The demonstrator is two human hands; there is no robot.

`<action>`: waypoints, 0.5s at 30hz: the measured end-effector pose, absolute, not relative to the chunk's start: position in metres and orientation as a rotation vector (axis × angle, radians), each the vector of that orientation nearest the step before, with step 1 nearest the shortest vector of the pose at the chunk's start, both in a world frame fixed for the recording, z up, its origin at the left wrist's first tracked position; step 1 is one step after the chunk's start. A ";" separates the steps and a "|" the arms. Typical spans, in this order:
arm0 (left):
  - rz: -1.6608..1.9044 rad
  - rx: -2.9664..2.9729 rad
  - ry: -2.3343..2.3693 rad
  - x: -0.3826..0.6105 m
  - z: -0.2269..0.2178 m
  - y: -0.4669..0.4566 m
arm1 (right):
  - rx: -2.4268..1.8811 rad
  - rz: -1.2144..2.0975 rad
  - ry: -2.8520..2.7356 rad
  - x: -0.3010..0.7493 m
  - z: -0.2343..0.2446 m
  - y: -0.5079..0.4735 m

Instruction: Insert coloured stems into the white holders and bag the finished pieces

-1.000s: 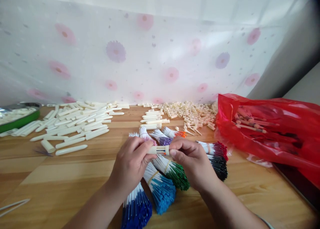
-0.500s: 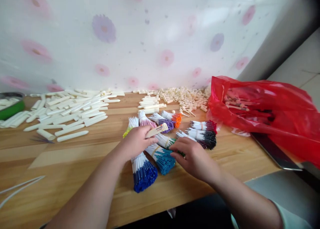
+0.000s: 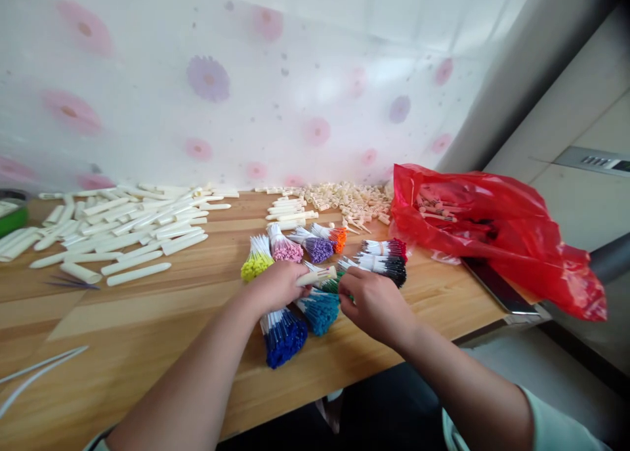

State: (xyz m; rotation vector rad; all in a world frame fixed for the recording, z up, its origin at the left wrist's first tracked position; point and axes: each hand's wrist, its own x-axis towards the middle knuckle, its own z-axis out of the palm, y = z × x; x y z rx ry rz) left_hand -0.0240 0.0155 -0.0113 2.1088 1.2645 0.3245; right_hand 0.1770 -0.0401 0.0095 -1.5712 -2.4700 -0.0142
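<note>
My left hand (image 3: 275,285) is closed around a cream plastic tube (image 3: 317,278) whose end points right. Just right of it, my right hand (image 3: 371,300) curls its fingers down onto the green refill bundle (image 3: 333,285); what the fingertips pinch is hidden. Around both hands lie banded bundles of thin white refills with coloured tips: dark blue (image 3: 283,333), light blue (image 3: 319,309), yellow (image 3: 256,260), pink (image 3: 283,246), purple (image 3: 315,245), orange (image 3: 335,236), red (image 3: 386,246) and black (image 3: 384,264).
Many cream tubes (image 3: 123,231) lie spread at the left of the wooden table (image 3: 147,320). A heap of small cream clips (image 3: 352,201) sits at the back. A red plastic bag (image 3: 492,234) with more parts lies at the right edge. A green tray (image 3: 10,216) is far left.
My right hand let go of the tube and dropped to the green bundle. My left hand keeps the tube. The view swung back and right, showing the table's front edge.
</note>
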 end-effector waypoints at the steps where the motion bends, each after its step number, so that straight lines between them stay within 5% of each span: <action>1: 0.326 2.108 1.266 -0.025 -0.010 0.015 | -1.605 0.040 -2.423 0.184 0.013 -0.040; 8: 0.599 2.005 1.380 -0.033 -0.002 0.015 | -1.440 0.524 -2.269 0.222 0.043 -0.030; 15: 0.720 1.748 1.008 -0.021 0.001 -0.001 | -1.072 0.654 -2.304 0.181 0.053 -0.008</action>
